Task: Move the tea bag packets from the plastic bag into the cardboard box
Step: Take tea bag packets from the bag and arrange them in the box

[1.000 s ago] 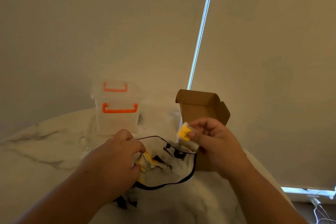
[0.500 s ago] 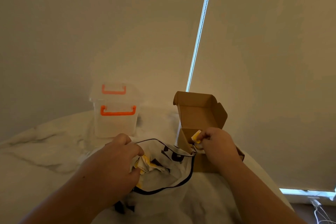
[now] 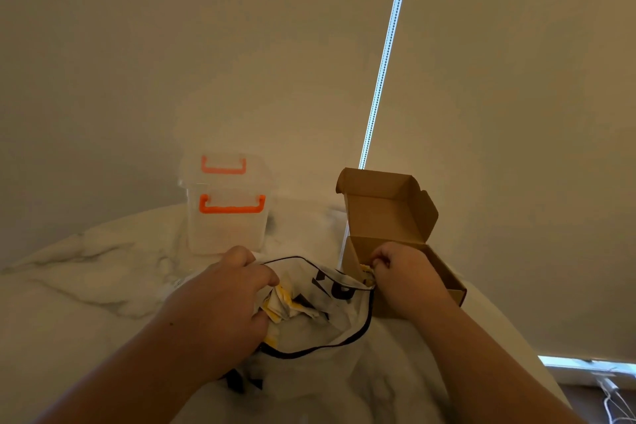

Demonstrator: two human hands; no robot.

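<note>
Left hand point(image 3: 220, 303): my fingers clench the plastic bag point(image 3: 320, 334) rim, holding its mouth wide.
Tea bag packets point(image 3: 284, 308): yellow heap inside the bag.
Right hand point(image 3: 406, 280): fingers pinch one packet point(image 3: 367, 277) at the cardboard box point(image 3: 444, 272) near corner; I should lower it well inside before letting go.

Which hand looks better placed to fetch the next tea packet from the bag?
Right, probably. The left hand grips the plastic bag, holding its mouth open. The right hand pinches a yellow packet in the cardboard box, right beside that mouth.
</note>
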